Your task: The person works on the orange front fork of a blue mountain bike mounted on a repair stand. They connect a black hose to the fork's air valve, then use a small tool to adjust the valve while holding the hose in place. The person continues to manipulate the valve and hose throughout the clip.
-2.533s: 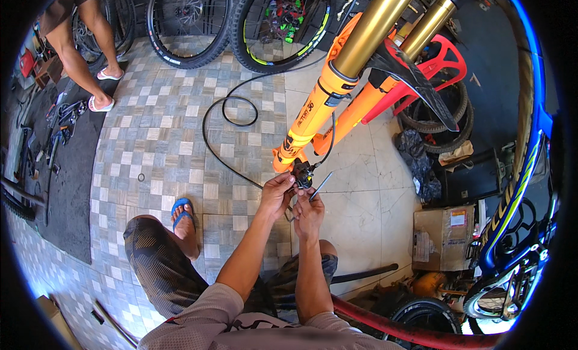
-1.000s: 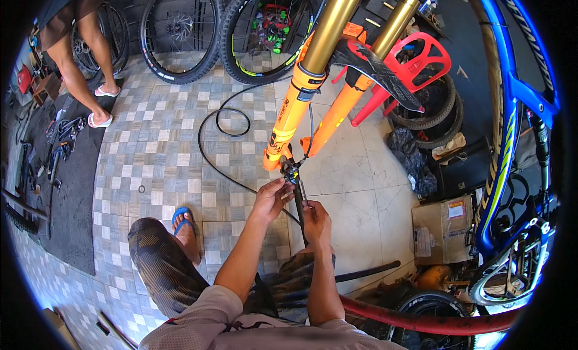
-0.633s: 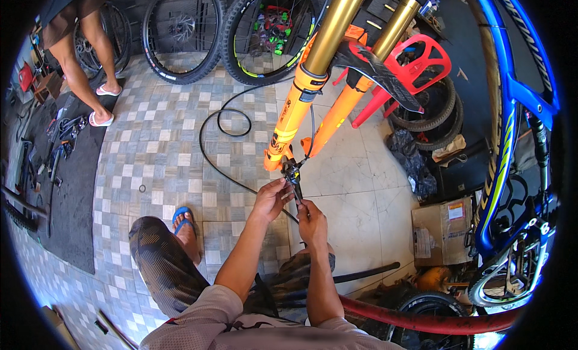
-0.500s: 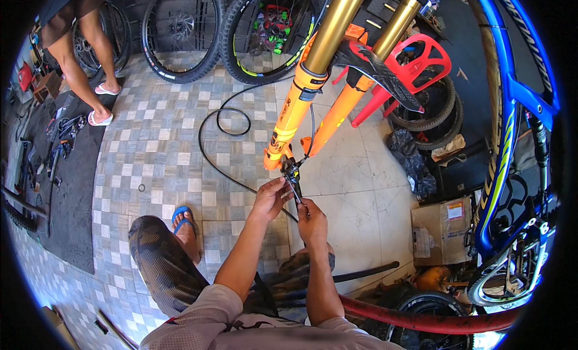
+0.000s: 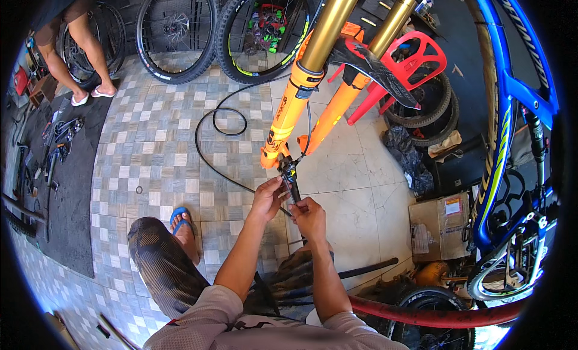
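Observation:
A bike suspension fork with orange lower legs (image 5: 285,119) and gold upper tubes hangs down in front of me. At the bottom of its left leg sits a black brake caliper (image 5: 287,167), from which a black hose runs up between the legs. My left hand (image 5: 267,199) is closed, its fingertips pinched right below the caliper; what they grip is too small to make out. Lower and to the right, my right hand (image 5: 309,220) pinches a thin dark tool, its shaft pointing up toward the caliper. The tool's exact kind is not clear.
A loose black hose (image 5: 201,146) curls on the tiled floor. Behind the fork stand a red plastic chair (image 5: 424,64) and bike wheels (image 5: 176,79). A blue bike frame (image 5: 507,109) and a cardboard box (image 5: 442,226) are at right. Another person's legs (image 5: 90,46) show at far left.
My right hand has shifted slightly left and stays pinched below the caliper. My left hand has barely moved. The other person's feet have changed position at far left.

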A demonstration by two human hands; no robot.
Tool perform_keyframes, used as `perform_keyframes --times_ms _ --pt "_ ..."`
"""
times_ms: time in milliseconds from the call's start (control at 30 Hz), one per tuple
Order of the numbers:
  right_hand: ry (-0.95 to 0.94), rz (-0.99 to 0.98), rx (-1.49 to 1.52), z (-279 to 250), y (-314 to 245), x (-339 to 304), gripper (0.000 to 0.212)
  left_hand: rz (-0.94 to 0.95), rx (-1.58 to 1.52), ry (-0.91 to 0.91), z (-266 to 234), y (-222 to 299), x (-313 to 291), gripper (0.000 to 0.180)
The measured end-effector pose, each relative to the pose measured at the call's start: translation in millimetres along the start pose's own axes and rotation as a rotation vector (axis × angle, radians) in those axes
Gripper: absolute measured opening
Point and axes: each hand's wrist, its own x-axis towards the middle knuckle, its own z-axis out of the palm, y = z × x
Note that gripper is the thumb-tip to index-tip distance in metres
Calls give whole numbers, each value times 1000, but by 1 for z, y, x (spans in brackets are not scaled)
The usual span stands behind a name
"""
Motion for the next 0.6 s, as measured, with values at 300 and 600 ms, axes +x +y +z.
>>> perform_keyframes --times_ms 300,600 --pt "-502 133 -2 -33 -17 35 23 -66 84 -171 1 5 -15 23" --pt "-649 217 11 -45 -43 47 28 -16 256 -84 -6 2 -6 21"
